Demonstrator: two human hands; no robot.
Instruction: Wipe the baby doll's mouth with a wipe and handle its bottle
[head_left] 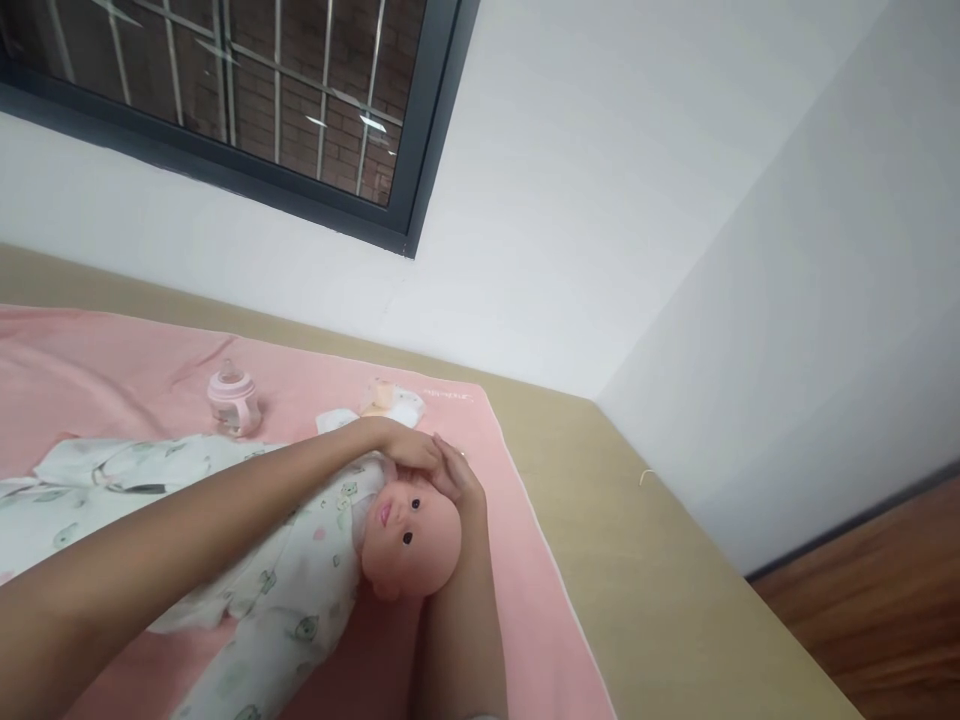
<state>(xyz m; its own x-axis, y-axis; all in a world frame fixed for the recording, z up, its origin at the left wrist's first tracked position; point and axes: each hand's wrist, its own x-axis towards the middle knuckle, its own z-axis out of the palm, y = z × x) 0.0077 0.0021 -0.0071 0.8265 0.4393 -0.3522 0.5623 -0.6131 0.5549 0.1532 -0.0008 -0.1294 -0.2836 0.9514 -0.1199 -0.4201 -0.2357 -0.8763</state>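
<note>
A baby doll (409,540) in a white printed sleepsuit (292,590) lies on a pink towel (525,600), its bare head toward the right. My left hand (401,447) reaches across the doll's body and curves over the far side of its head. Coming up from below, my right hand (457,480) cups the back of the head, its fingers touching those of the left hand. Both hands are wrapped round the head.
A pink baby bottle (234,400) stands on the towel behind the doll. Small white cloth items (390,405) lie near the towel's far edge. The towel covers a beige mattress (660,560) set against white walls. Wooden floor (885,620) shows at the right.
</note>
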